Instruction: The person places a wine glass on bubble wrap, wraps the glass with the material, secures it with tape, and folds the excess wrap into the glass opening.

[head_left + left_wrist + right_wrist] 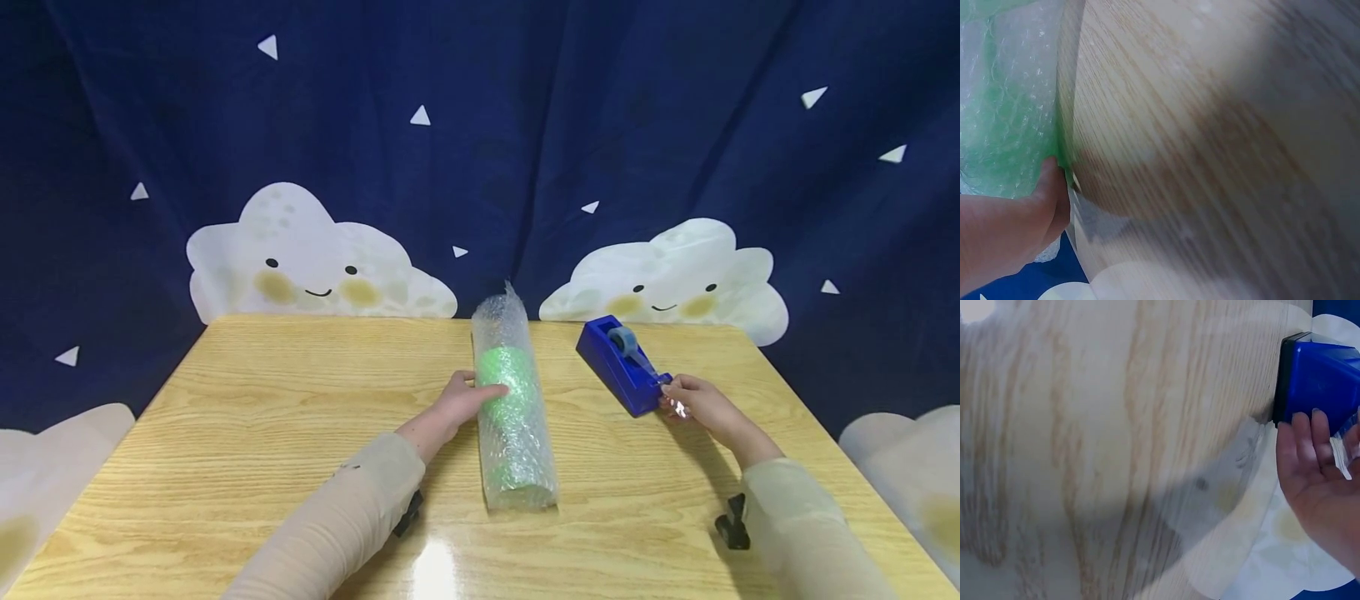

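A bubble-wrapped roll (517, 450), with green showing through the clear wrap, lies lengthwise on the table. My left hand (461, 400) holds it at its left side, thumb across the top and the other fingers low against the edge. In the left wrist view, that hand (1016, 225) meets the side of the wrap (1004, 125). To the right stands a blue tape dispenser (615, 371) with a roll of clear tape (622, 340) in it. My right hand (701, 404) pinches a shiny piece of clear tape (680, 409) at the dispenser's front end.
The wooden table (300, 392) reaches back to a dark blue curtain (480, 150) with white clouds and triangles. A small black device (733, 523) is under the right wrist, another (408, 512) by the left sleeve.
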The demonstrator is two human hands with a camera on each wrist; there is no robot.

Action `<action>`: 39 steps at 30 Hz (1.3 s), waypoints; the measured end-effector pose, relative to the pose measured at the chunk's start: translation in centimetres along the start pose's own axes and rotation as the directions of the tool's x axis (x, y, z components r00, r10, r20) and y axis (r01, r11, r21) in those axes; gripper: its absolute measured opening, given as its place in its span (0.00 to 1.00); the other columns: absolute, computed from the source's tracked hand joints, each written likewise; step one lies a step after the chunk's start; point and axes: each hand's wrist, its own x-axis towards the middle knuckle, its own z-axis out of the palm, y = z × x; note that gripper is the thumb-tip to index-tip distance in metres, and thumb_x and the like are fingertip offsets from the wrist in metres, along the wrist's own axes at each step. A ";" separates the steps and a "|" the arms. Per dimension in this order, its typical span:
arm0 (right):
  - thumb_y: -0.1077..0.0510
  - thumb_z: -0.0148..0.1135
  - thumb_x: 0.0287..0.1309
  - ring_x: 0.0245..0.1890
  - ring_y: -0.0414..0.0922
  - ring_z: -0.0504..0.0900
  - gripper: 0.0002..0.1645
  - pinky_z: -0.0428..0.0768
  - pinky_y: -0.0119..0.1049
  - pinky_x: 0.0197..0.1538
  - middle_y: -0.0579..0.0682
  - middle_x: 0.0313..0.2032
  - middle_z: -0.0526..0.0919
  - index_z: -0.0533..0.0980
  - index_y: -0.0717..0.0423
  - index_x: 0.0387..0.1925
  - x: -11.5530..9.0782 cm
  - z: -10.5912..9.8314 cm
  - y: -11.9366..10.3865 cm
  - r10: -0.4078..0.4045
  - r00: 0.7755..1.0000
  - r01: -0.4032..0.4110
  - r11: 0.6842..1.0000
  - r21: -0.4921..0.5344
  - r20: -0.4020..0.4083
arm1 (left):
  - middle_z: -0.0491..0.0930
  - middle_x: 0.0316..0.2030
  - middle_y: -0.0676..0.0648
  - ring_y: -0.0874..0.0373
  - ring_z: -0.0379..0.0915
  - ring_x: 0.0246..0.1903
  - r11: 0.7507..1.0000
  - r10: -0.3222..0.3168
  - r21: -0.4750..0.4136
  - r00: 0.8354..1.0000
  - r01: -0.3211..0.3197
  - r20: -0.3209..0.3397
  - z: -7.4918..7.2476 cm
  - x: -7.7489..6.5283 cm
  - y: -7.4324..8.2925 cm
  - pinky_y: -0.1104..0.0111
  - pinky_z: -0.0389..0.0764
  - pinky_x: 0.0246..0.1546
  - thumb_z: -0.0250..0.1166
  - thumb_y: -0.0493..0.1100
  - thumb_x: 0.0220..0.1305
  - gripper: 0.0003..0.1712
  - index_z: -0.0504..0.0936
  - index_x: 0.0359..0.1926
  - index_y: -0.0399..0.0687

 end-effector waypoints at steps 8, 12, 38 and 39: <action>0.60 0.43 0.69 0.26 0.36 0.72 0.14 0.83 0.34 0.37 0.44 0.23 0.67 0.62 0.58 0.24 -0.2 0.2 -0.4 0.020 1.000 -0.021 0.998 0.066 0.008 | 0.62 0.62 0.33 0.42 0.63 0.61 1.000 0.001 0.014 1.000 -0.001 -0.002 0.0 0.0 0.0 0.54 0.66 0.63 0.66 0.50 0.55 0.46 0.53 0.67 0.35; 0.62 0.39 0.70 0.30 0.36 0.80 0.14 0.83 0.33 0.39 0.47 0.28 0.75 0.62 0.60 0.26 -0.2 0.2 -0.4 0.031 0.999 -0.038 0.984 0.176 0.042 | 0.62 0.62 0.34 0.42 0.63 0.61 1.000 -0.002 0.019 1.000 0.002 -0.005 0.1 -0.1 0.1 0.53 0.65 0.64 0.67 0.50 0.54 0.47 0.53 0.66 0.35; 0.65 0.39 0.68 0.29 0.36 0.81 0.13 0.83 0.33 0.39 0.49 0.29 0.77 0.61 0.62 0.25 -0.1 0.4 -1.1 0.029 0.999 -0.030 0.993 0.112 0.012 | 0.62 0.62 0.34 0.42 0.64 0.60 1.000 0.010 0.011 1.000 -0.009 -0.013 0.1 -0.2 0.0 0.54 0.66 0.63 0.67 0.49 0.54 0.46 0.54 0.66 0.34; 0.66 0.39 0.68 0.29 0.36 0.81 0.13 0.83 0.33 0.39 0.49 0.28 0.77 0.61 0.62 0.25 -0.1 0.3 -1.1 0.024 1.000 -0.025 0.994 0.110 0.014 | 0.62 0.62 0.34 0.42 0.64 0.60 1.000 0.010 0.012 1.000 -0.009 -0.013 0.1 -0.2 0.1 0.54 0.66 0.63 0.67 0.49 0.54 0.46 0.54 0.66 0.34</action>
